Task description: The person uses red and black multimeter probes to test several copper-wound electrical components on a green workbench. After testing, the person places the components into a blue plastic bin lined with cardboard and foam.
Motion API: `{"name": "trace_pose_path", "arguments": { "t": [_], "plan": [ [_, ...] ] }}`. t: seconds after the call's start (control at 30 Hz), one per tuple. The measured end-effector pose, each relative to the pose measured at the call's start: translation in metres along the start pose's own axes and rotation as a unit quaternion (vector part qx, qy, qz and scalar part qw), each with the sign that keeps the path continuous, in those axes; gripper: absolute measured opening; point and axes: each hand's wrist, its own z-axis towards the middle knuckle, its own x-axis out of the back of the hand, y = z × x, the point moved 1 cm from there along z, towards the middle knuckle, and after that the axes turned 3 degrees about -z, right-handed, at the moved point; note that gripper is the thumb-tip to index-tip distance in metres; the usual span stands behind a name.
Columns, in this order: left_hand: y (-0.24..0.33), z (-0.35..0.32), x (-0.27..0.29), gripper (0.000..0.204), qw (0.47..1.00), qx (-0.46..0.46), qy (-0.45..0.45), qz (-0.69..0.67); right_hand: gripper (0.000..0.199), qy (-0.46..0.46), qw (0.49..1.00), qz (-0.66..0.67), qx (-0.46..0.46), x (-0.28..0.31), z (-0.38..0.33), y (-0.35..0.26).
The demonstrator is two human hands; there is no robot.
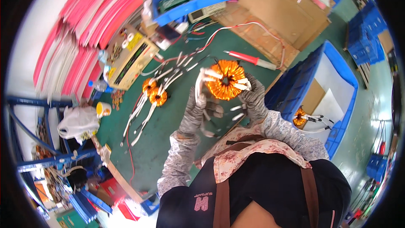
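A large toroidal coil (217,86) wound with orange copper wire is held up over the green table, its centre hole facing me. My right hand (255,97), in a grey glove, is closed on its right edge, partly hidden behind it. My left hand (195,109), gloved likewise, has its fingers closed around white-sleeved leads (201,83) at the coil's left side. More pale leads hang below the coil, blurred. On the table to the left lie two smaller copper coils (158,97) with long white leads (145,121) stretching toward me.
A red-and-white soldering iron (247,57) with its cable lies beyond the coil. At right stands a blue crate (340,65) holding another coil (299,118). A beige bench instrument (134,64), a yellow cup (103,109) and a white plastic bag (78,123) line the left. Far back sits a blue tray (192,6).
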Motion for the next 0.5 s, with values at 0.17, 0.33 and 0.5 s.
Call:
{"name": "trace_pose_path", "arguments": {
  "t": [0.17, 0.33, 0.5],
  "plan": [
    [0.020, 0.065, -0.120, 0.092, 0.976, -0.182, -0.100, -0.066, 0.089, 0.022, 0.994, 0.091, 0.052, 0.027, 0.001, -0.029],
    [-0.016, 0.057, -0.202, 0.081, 0.971, -0.104, -0.198, 0.080, 0.097, -0.010, 0.995, 0.095, 0.028, 0.110, -0.010, -0.050],
    [-0.045, 0.039, -0.276, 0.075, 0.929, -0.164, -0.273, 0.190, 0.070, 0.035, 0.984, 0.156, 0.082, 0.163, -0.039, -0.138]
  ]
}}
